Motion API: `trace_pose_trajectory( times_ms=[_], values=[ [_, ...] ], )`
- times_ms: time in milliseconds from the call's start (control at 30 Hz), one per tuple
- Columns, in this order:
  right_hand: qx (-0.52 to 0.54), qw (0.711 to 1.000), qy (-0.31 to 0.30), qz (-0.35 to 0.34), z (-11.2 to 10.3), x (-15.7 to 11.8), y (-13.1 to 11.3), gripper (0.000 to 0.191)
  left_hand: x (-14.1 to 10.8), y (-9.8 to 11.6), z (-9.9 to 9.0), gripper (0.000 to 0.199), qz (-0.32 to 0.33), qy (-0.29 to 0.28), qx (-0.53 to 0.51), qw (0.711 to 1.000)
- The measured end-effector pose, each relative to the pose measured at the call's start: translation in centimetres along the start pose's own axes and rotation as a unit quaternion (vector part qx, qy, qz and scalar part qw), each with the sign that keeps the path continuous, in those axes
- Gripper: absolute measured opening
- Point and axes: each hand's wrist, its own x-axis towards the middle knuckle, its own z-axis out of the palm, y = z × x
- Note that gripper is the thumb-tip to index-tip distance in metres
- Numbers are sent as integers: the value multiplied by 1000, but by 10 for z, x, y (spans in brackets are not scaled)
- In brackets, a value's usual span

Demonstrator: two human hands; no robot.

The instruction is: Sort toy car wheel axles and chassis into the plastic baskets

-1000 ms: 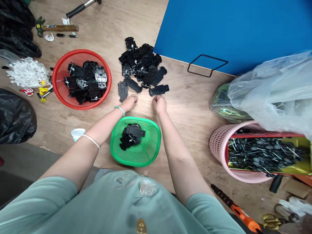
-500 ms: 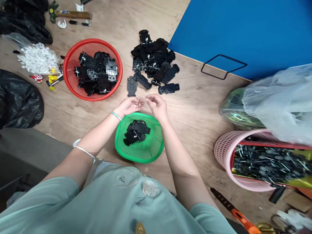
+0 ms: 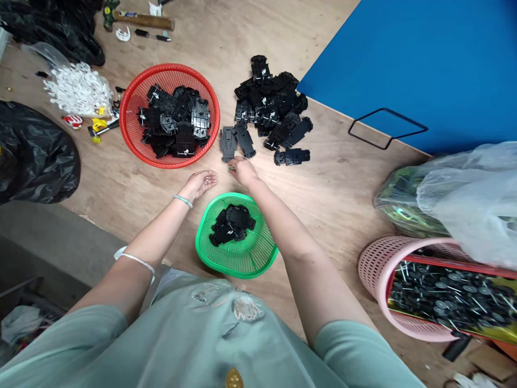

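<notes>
My left hand is turned palm up above the wood, left of the green basket. Its fingers are half curled around tiny pale pieces, too small to name. My right hand reaches past the basket's far rim, with its fingertips pinched at the near end of a flat dark-grey plastic toy-car chassis. A second chassis lies slanted against it. Behind them is a heap of black chassis. Several more black chassis lie in the green basket.
A red basket of chassis stands at left, near a bag of white plastic pieces and a hammer. A blue board covers the back right. A pink basket with wheel-and-axle parts stands at right.
My hands have moved apart: the right one forward to the grey chassis, the left one away to the left. The slanted chassis has turned more lengthwise. The camera view has shifted.
</notes>
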Motion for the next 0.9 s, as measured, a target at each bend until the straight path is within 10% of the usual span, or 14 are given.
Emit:
trace_pose_trajectory(
  times_ms=[600, 667, 800, 900],
  values=[
    [221, 951, 97, 195, -23, -22, -30, 19, -25, 14, 24, 29, 17, -40, -31, 999],
    [352, 906, 137, 189, -29, -36, -36, 12, -42, 19, 33, 36, 52, -93, -27, 994],
    [685, 687, 182, 163, -31, -80, -66, 35, -86, 4, 62, 50, 159, -204, 81, 963],
    [716, 635, 243, 160, -28, -116, -90, 40, -123, -28, 80, 59, 281, -252, 256, 890]
  ],
)
